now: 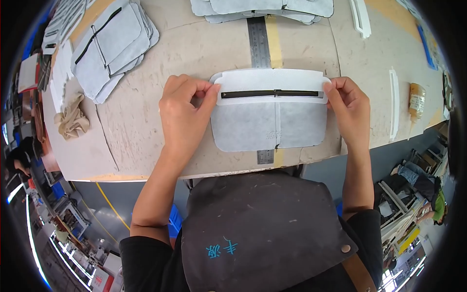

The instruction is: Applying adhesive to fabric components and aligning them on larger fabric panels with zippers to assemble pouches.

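Note:
A pale grey panel [248, 127] with rounded corners lies flat on the table in front of me, a vertical seam down its middle. Across its upper part is a white strip [253, 80] with a long, narrow slot showing black. My left hand [187, 104] pinches the left end of this strip between thumb and forefinger. At the opposite end, my right hand [348, 104] holds the strip in a similar pinch. Whether the fingers also grip the panel's edge underneath is hidden.
A steel ruler [259, 41] runs under the panel beside a yellow strip [274, 44]. Stacked similar panels [114, 41] lie far left, more panels [272, 7] at the back. A crumpled cloth [74, 119] is left; a white frame strip [394, 104] and a bottle [417, 101] lie right.

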Tool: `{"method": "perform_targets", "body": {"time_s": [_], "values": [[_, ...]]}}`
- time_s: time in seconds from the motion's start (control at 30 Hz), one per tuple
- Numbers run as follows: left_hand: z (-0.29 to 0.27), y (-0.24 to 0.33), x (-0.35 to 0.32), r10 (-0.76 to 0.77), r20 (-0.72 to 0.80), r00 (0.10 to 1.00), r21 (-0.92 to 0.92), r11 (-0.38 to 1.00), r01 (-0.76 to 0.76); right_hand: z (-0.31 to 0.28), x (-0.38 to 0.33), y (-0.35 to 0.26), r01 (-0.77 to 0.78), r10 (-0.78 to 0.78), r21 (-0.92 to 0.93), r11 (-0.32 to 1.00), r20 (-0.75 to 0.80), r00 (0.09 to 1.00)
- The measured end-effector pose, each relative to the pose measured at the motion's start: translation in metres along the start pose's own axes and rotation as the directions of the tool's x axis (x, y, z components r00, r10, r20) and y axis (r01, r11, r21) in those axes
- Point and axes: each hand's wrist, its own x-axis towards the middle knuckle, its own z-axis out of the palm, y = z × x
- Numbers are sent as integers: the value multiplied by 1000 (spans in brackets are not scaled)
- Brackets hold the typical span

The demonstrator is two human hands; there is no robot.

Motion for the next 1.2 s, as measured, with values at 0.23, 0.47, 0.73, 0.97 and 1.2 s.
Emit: {"method": "perform_targets", "body": {"time_s": [0.23,0.47,0.73,0.97,1.2], "values": [[1,-1,-2,28,-20,999,35,999,-27,3,3,1,43,-44,-56,998,-16,999],[4,-3,-3,54,-35,998,40,998,-52,4,2,2,46,-48,-56,997,-31,998],[6,-3,-4,70,-58,996,49,997,-67,4,3,2,55,-57,-55,997,-35,998],[7,-4,-5,71,-69,995,51,996,-67,6,3,3,55,-57,-60,997,-43,997],[8,-3,-7,142,-64,988,145,981,-132,5,3,3,52,-55,-65,997,-53,997]]}}
